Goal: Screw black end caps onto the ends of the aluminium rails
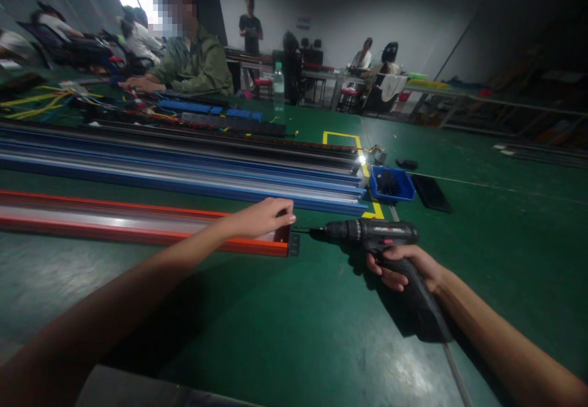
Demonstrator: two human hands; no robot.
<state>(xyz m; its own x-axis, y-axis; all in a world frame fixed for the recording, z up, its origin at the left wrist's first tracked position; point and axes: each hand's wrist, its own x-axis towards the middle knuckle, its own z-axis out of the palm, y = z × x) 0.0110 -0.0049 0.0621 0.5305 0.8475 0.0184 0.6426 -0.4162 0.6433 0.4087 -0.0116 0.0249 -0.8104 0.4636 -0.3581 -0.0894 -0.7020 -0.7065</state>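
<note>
An orange metal channel (257, 246) lies lengthwise on the green work surface, with a black end cap (294, 245) at its right end. My left hand (269, 216) is closed around that end, its fingertips curled near the cap and partly hidden. In my right hand (413, 266) is a black cordless drill (374, 234), gripped by its handle and pointing left. The drill's thin bit reaches to the end cap; whether it touches a screw there cannot be made out. A cord (457, 373) runs beneath the drill's base.
Blue metal channels (275, 191) lie just behind the orange one. Beyond their right end are a blue bin (392, 196) of dark parts and a flat black device (432, 193). A bottle (278, 85) stands further back, and a co-worker (202, 64) sits across the table near wires.
</note>
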